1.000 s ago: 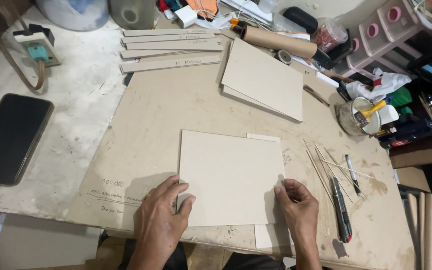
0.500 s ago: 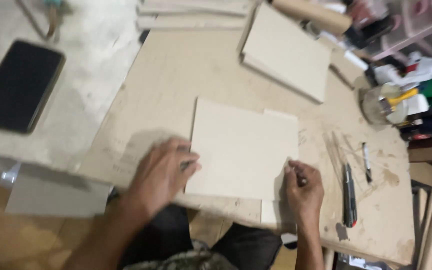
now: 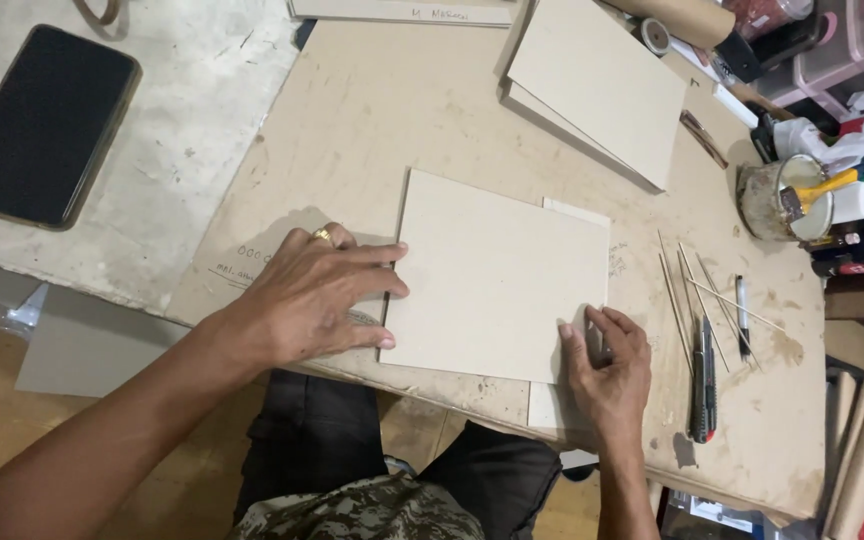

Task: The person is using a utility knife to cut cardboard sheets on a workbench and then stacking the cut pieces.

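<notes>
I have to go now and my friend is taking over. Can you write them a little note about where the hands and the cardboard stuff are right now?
Left hand: flat, fingers spread, pressing at the left edge of the pale card sheet. No grip closed on anything.
Right hand: fingertips on the sheet's lower right corner, over the white strip that pokes out underneath.
The sheet lies flat on the big brown board.
Nearby: craft knife, thin sticks and a pen to the right; stack of card sheets further back; glue tub; phone far left.
Done: sheet laid over the strip.
Left: knife untouched; the stack is unused.
</notes>
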